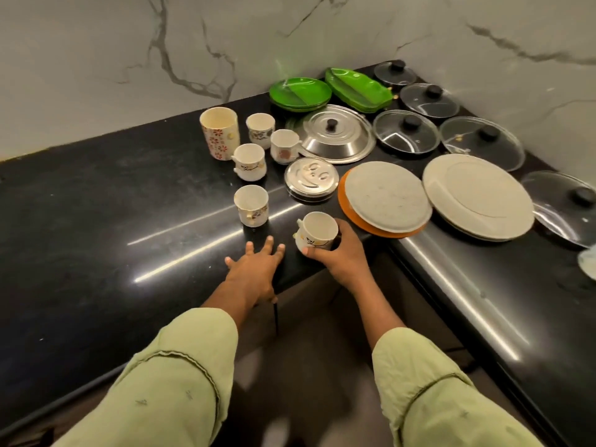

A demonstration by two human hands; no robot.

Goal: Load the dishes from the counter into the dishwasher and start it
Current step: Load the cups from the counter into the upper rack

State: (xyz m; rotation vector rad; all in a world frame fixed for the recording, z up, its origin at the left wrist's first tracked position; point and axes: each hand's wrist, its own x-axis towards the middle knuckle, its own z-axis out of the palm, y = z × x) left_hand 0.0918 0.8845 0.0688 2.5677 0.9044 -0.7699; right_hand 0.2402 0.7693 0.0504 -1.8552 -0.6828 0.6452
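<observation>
Corner of a black counter [96, 204]: my right hand [345, 256] wraps its fingers and thumb round one small white cup [314, 230] near the front edge. My left hand [256, 267] lies flat just beside it, fingers straight and spread on the stone. Four more small cups [251, 204] stand behind, along with one tall floral tumbler [219, 132]. Farther right lie two steel lids [335, 137] and five glass lids [406, 132], each of the five with a black knob. At the back sit two green stacks: round plates [300, 91] and leaf-shaped trays [358, 87]. One pale plate [387, 196] rests on an orange plate [346, 204], with the white plates [477, 195] just beside it.
</observation>
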